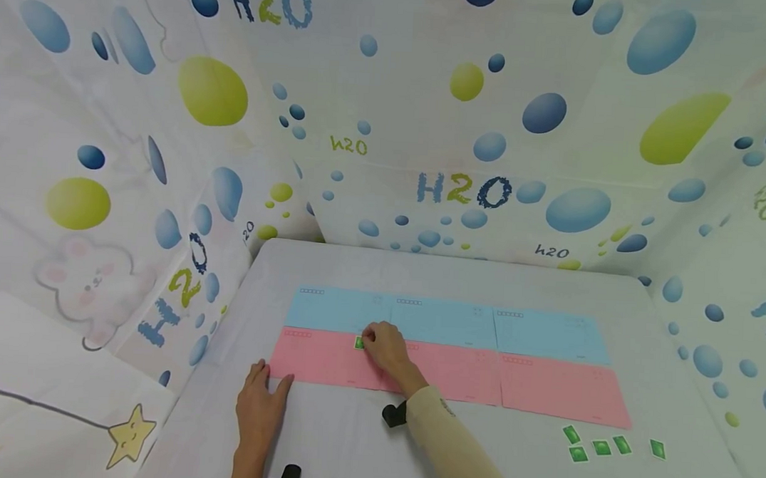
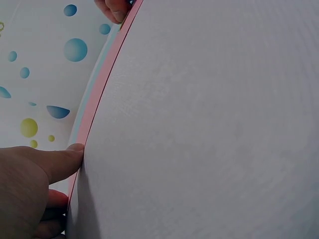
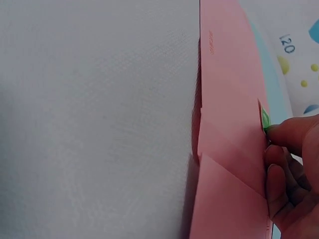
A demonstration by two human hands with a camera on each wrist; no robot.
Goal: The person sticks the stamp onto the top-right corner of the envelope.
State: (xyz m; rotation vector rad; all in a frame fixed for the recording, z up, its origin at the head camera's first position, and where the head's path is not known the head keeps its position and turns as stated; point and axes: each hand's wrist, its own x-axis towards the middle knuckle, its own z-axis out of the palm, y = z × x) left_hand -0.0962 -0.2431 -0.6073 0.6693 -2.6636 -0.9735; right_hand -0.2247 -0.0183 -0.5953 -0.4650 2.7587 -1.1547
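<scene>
1. Right hand (image 1: 385, 344) pinches a small green card (image 1: 358, 343) by its near end in the head view, over the upper right part of the left pink sheet (image 1: 316, 357); left hand (image 1: 261, 408) rests by that sheet's lower left corner, thumb well apart from the fingers. Five loose green cards (image 1: 601, 447) lie on the white table (image 1: 342, 437), near the right pink sheet (image 1: 562, 391)

2. From the left wrist, I see the left thumb laid at the pink sheet's edge, gripping nothing that I can make out; far up, the right fingertips hide nearly all of the green card

3. From the right wrist, the right fingertips are on one end of the green card; whether it lies quite flat I can't tell. I'd judge it light, thin and fairly stiff, easily bent at a corner, perhaps a bit slippery, and best taken by an edge between thumb and forefinger. It looks bright green, four-sided, with a pale border and a lighter, gem-like middle
</scene>
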